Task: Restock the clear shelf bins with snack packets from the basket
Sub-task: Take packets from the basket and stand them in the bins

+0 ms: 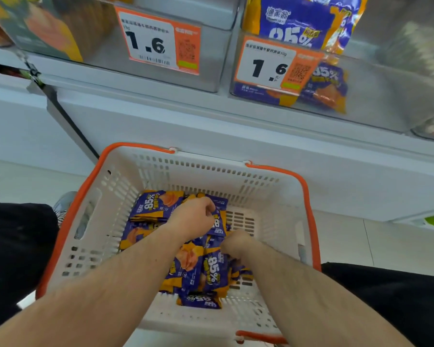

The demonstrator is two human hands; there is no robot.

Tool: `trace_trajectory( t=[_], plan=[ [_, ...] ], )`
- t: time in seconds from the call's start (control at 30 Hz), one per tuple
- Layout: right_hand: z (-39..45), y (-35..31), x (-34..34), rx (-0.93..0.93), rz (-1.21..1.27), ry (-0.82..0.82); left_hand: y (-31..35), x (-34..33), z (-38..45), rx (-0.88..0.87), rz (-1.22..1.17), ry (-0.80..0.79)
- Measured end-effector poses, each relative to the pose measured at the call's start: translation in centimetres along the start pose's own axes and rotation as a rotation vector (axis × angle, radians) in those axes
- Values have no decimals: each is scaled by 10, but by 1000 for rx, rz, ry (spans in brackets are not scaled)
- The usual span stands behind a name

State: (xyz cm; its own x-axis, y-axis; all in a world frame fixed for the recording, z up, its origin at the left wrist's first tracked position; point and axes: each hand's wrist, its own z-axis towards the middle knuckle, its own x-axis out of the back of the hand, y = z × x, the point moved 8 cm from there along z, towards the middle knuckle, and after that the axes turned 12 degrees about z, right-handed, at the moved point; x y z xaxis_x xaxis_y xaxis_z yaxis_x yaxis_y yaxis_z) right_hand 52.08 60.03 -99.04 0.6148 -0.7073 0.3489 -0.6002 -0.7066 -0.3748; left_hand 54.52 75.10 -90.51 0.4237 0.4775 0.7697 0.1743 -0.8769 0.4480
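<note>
In the basket (125, 176), packets (212, 269) under both hands.

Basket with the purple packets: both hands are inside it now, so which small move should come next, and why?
Probably lift the left hand with the packet its fingers are curled on, up toward the clear bin holding matching purple packets. Both hands are down in the basket; the right hand is buried among packets, its grip unclear.

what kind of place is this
Most likely a shop's snack aisle: orange price tags reading 1.6 on clear shelf bins, and a white basket with orange handles holding purple snack packets.
</note>
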Motion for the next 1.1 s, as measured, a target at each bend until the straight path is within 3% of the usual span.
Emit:
trace_trajectory(
  t=[0.2,0.33,0.43,0.6,0.77,0.87,1.0,1.1],
  plan=[
    [-51,-66,67,234,-449,94,23,-4,-11,-62,52,-121],
    [-101,-110,94,403,-604,59,55,10,-21,-142,-87,-95],
    [-137,-135,119,500,-430,68,75,34,-27,-180,-280,14],
    [-183,-141,167,586,-37,233,92,81,-43,-140,-713,260],
    [-209,-134,193,615,253,129,114,114,-59,-95,-1068,335],
    [-219,-134,203,646,496,79,132,133,-65,-134,-1160,345],
    [-245,-146,225,749,574,69,160,160,-69,-201,-1187,369],
    [-270,-161,258,844,643,82,170,211,-80,-346,-931,686]
  ],
)
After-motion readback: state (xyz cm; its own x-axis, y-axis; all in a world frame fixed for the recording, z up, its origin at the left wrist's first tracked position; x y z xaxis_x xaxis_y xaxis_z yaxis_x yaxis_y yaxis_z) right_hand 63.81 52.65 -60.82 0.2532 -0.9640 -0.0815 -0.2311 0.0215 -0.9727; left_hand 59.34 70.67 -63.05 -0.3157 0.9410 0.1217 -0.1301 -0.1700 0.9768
